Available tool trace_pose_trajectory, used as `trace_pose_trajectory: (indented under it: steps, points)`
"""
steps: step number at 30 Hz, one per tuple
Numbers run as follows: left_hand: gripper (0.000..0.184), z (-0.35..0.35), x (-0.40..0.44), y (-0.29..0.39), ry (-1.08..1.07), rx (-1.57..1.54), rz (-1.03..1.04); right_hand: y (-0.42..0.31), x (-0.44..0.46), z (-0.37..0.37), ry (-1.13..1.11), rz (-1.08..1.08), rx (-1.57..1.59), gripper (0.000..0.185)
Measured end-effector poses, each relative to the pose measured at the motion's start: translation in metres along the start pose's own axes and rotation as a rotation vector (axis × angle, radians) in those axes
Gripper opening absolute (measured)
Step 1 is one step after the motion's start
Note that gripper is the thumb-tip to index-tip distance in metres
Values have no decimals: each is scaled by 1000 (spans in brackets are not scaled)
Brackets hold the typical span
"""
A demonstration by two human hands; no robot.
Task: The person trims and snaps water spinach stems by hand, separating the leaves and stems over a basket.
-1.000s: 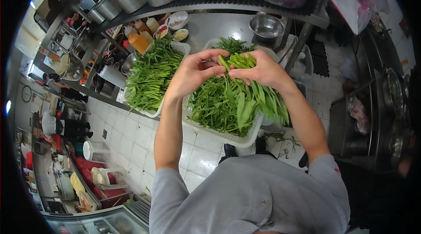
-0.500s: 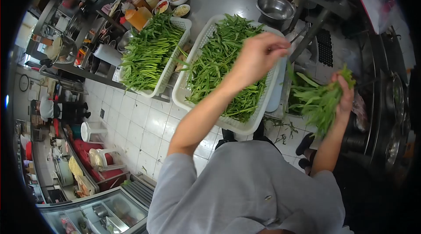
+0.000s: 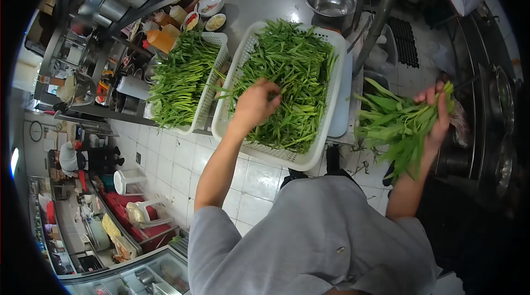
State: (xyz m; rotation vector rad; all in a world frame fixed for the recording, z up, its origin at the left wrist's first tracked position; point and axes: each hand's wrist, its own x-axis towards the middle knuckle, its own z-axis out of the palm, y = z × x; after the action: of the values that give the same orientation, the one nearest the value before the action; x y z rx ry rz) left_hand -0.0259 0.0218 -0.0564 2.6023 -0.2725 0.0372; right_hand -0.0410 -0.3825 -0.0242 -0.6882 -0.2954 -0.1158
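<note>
Evidently, in the head view, the right hand point(image 3: 436, 110) is holding a bundle of greens point(image 3: 403, 124) out to the right, well apart from the larger basket point(image 3: 310, 161). Its grip is wrapping closely around the stem end while the leaves are fanning back toward the basket; holding by the stems is probably keeping the bundle together, and holding it aside is leaving the loose greens point(image 3: 298, 63) uncovered. The left hand point(image 3: 258, 103) is hovering low over or touching those loose greens, toward the basket's left side, with its fingers curling; whether that grip is pinching a stem, I cannot tell. The larger basket is sitting directly before the body, presumably for easy reach by both hands. Just to its left, the smaller basket point(image 3: 207, 93) is carrying lined-up greens point(image 3: 182, 88), their stems lying mostly side by side, likely for tidiness. Behind both, the steel table point(image 3: 248, 5) is showing.

Compared with half a second ago, the left hand is no longer passing over the larger basket's right edge; it is now reaching lower and farther left. The right hand is staying out at the right with its bundle.
</note>
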Motion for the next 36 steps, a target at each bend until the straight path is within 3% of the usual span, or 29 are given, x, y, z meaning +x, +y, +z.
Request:
trace_pose_trajectory:
  steps: [2, 3, 5, 6, 7, 9, 11, 12, 15, 16, 17, 21, 23, 24, 28, 31, 32, 36]
  points:
    - [14, -22, -2, 0, 119, -289, -33, 27, 25, 23, -157, -32, 377, 13]
    - [14, -34, -3, 1, 139, -360, -82, 51, 30, 20, -90, -195, -87, 13]
    - [16, -59, -5, -2, 191, -498, -178, 96, 40, 39, 75, -83, -564, 14]
    - [20, -65, -5, -13, 215, -607, -110, 112, 45, 54, 168, 192, -578, 15]
    - [21, -77, -7, -5, 230, -702, -130, 152, 49, 24, 74, 54, -803, 17]
    - [21, -95, -15, 1, 208, -833, -223, 133, 43, 52, 220, 186, -397, 17]
    - [19, -100, -18, -2, 233, -952, -222, 122, 44, 53, 104, 254, 377, 18]
    - [18, -101, -21, -3, 237, -1012, -223, 110, 38, 69, 251, 345, 110, 15]
    - [15, -107, -20, -2, 253, -1014, -228, 145, 56, 52, -4, 36, -931, 14]
    - [14, -108, -19, -2, 248, -975, -203, 144, 55, 55, -52, 64, -687, 15]
    - [14, -110, -16, 0, 241, -957, -177, 140, 54, 70, -60, 33, -694, 17]
    - [17, -112, -10, 18, 162, -971, -114, 135, 41, 146, -316, 259, -917, 19]
    - [16, -110, -6, 30, 115, -999, -56, 154, 47, 158, -471, -142, -1019, 24]
    - [16, -109, -5, 35, 104, -995, -49, 154, 52, 164, -514, -194, -1080, 28]
    - [21, -106, -6, 32, 93, -985, 13, 148, 64, 171, -491, 258, -1116, 32]
    - [36, -107, -12, 40, 373, -401, 234, 141, 66, 171, -545, 86, -1214, 34]
    - [38, -111, -16, 52, 364, -397, 248, 140, 68, 170, -580, 62, -1207, 34]
    - [16, -118, -15, 60, 141, -254, 196, 134, 74, 170, -684, 48, -1252, 30]
